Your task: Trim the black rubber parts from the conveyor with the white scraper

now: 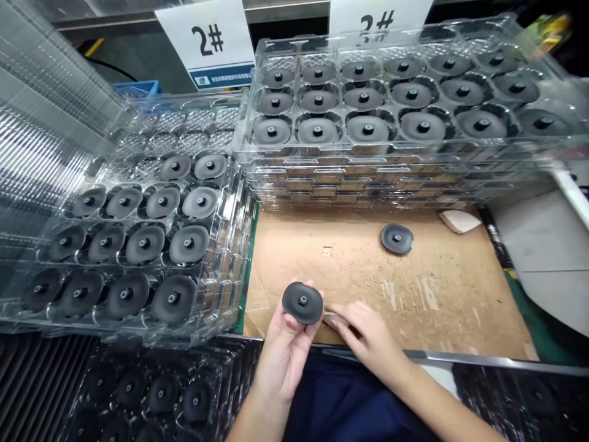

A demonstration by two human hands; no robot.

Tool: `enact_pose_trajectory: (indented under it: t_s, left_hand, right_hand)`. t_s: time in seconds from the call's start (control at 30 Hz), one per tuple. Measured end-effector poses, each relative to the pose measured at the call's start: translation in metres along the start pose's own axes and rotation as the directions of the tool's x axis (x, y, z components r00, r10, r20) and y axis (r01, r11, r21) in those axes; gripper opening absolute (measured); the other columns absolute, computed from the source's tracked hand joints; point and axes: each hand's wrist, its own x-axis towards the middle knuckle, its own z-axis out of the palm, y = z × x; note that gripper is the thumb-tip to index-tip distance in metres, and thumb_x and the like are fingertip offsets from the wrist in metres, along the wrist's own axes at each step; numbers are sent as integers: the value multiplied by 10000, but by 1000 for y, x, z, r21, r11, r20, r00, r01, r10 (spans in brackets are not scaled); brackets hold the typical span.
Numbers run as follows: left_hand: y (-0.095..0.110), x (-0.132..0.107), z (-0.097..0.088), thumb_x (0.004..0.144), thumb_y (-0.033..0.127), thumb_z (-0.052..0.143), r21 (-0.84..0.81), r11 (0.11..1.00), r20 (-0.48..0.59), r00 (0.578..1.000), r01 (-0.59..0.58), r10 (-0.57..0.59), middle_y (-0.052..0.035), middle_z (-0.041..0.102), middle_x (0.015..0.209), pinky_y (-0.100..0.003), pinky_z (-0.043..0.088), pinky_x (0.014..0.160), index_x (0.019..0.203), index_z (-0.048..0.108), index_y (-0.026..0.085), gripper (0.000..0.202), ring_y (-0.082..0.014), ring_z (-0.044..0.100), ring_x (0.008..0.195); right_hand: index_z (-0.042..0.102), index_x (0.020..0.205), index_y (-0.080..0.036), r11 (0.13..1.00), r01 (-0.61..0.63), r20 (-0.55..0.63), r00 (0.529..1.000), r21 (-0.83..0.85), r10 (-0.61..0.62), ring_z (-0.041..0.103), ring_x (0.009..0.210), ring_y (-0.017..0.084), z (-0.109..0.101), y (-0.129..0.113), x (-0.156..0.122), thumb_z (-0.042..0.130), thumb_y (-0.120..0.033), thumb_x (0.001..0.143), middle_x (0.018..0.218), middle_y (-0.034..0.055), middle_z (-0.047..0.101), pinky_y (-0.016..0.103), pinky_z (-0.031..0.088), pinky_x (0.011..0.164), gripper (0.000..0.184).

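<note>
The left hand [288,350] is cradling one dark grey disc [302,303], stud up, while the right hand [368,337] is pinching a small shiny sliver [334,318], half hidden and hard to make out. A second disc [396,238] is lying on the cardboard sheet [442,307], below a stacked clear tray [322,153] showing eighteen more.

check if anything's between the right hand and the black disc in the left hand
Nothing blocks them. The right hand sits just beside the black disc held in the left hand; only the small shiny metal piece, at the right hand's fingers, lies between, by the disc's edge.
</note>
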Motion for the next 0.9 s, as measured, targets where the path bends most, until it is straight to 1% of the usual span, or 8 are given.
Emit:
enact_pose_trajectory:
  t_s: [0.13, 0.23, 0.37, 0.43, 0.57, 0.73, 0.83, 0.9]
  left_hand:
    - [-3, -6, 12, 598, 314, 814, 41, 999, 13, 1000, -3, 2, -54, 669, 1179, -314, 495, 944, 1117, 646, 254, 549, -249, 608, 1110]
    - [-7, -12, 19, 594, 319, 818, 104, 995, 52, 999, 5, -10, -46, 690, 1109, -267, 497, 915, 1123, 641, 244, 563, -217, 614, 1085]
    - [-7, -20, 22, 621, 309, 805, 183, 983, 38, 999, 22, -30, -34, 690, 1084, -268, 518, 867, 1109, 643, 257, 517, -205, 634, 1022]
    - [-7, -23, 23, 589, 311, 822, 210, 978, 0, 1000, 9, -9, -24, 690, 1084, -250, 536, 805, 1097, 648, 266, 539, -200, 644, 980]
    - [-7, -29, 29, 540, 335, 845, 234, 972, 54, 997, 33, -47, 4, 718, 844, -240, 515, 842, 965, 712, 242, 455, -178, 658, 912]
    - [-1, -37, 29, 430, 356, 875, 230, 973, 147, 986, 39, -74, 2, 719, 1058, -211, 500, 835, 1011, 702, 295, 609, -169, 658, 938]
    - [-4, -40, 33, 445, 365, 870, 231, 971, 147, 984, 65, -100, 3, 718, 1054, -184, 468, 859, 1036, 695, 277, 622, -154, 638, 970]
    - [-7, -41, 38, 525, 359, 847, 232, 967, 135, 982, 101, -135, -17, 717, 1029, -233, 455, 913, 1088, 672, 251, 600, -175, 630, 989]
  right_hand:
    - [638, 1070, -212, 998, -52, -129, 990, 33, 56, 656, 822, 191, -19, -23, 8, 489, -265, 909, 971, 64, 706, 307, 537, 666, 226]
    - [593, 1143, -198, 992, 109, -257, 962, 66, -89, 636, 904, 199, -32, -57, 14, 485, -231, 902, 1057, 77, 682, 334, 528, 751, 266]
    - [613, 1072, -149, 952, 268, -82, 963, 145, -258, 624, 771, 166, -37, -87, 10, 452, -136, 895, 867, 62, 686, 294, 518, 702, 240]
    - [629, 1028, -148, 958, 240, 33, 968, 158, -248, 616, 725, 153, -37, -89, 9, 455, -137, 893, 827, 49, 676, 275, 510, 669, 221]
    - [614, 1053, -94, 950, 311, -145, 942, 29, -304, 601, 779, 194, -38, -88, 10, 402, -157, 912, 866, 104, 666, 340, 498, 713, 262]
    - [611, 1013, -145, 937, 327, -15, 945, 122, -328, 579, 694, 125, -57, -83, -16, 463, -100, 883, 789, 24, 657, 232, 459, 635, 202]
    - [618, 1028, -147, 977, 199, -88, 975, -79, -206, 549, 651, 130, -68, -81, -23, 462, -115, 898, 735, 17, 632, 254, 414, 604, 205]
    - [632, 1029, -145, 924, 328, -145, 922, -197, -358, 510, 626, 144, -73, -82, -15, 422, -128, 927, 684, 14, 611, 287, 366, 591, 233]
